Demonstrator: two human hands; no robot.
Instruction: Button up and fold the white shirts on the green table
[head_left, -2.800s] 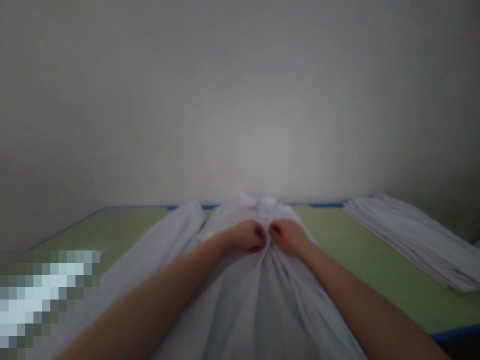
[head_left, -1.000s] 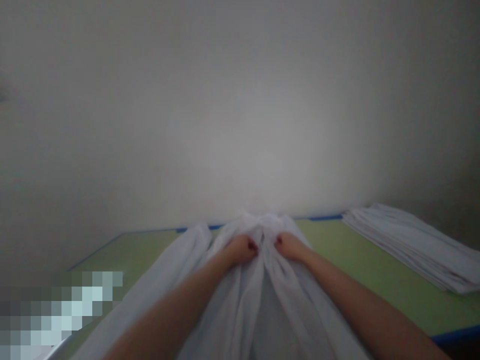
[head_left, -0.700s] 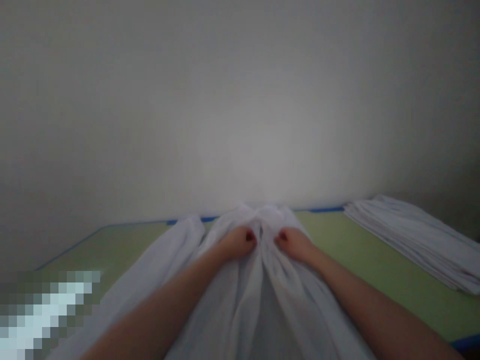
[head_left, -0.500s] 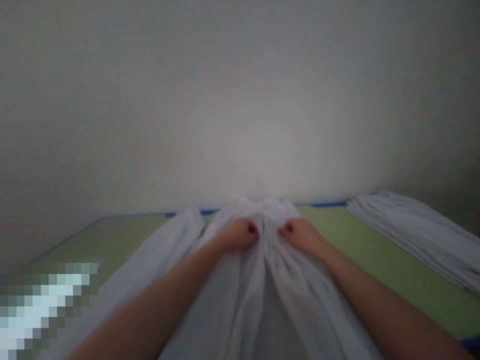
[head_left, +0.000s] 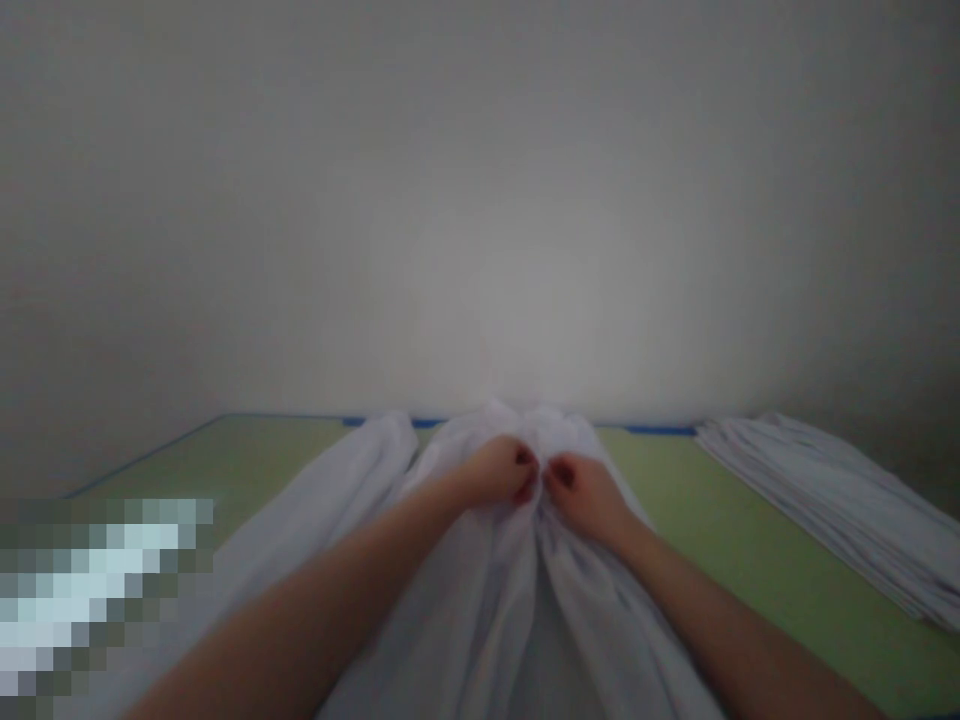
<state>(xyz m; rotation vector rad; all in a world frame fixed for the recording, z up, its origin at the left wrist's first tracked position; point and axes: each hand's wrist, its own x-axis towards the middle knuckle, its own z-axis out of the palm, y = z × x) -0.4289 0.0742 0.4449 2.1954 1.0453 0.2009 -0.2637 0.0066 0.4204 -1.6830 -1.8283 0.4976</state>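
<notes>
A white garment (head_left: 499, 590) lies lengthwise in front of me, its fabric drawn into folds that meet between my hands. My left hand (head_left: 506, 470) is closed, pinching the cloth just left of the central opening. Opposite it, my right hand (head_left: 581, 490) pinches the right side of the same opening, the fingertips of both hands almost touching. Whatever small part lies between the fingers is too blurred to make out. A long white sleeve or cloth length (head_left: 322, 490) stretches along the left, partly behind my left forearm.
The green tabletop (head_left: 720, 560) has blue edging (head_left: 660, 430) along the back. At the right rests a stack of folded white cloths (head_left: 840, 510). A pale wall (head_left: 525, 250) rises behind the table. The lower left corner is pixelated.
My hands have come closer together, bringing the two sides of the cloth opening nearly into contact. The view has tilted slightly.
</notes>
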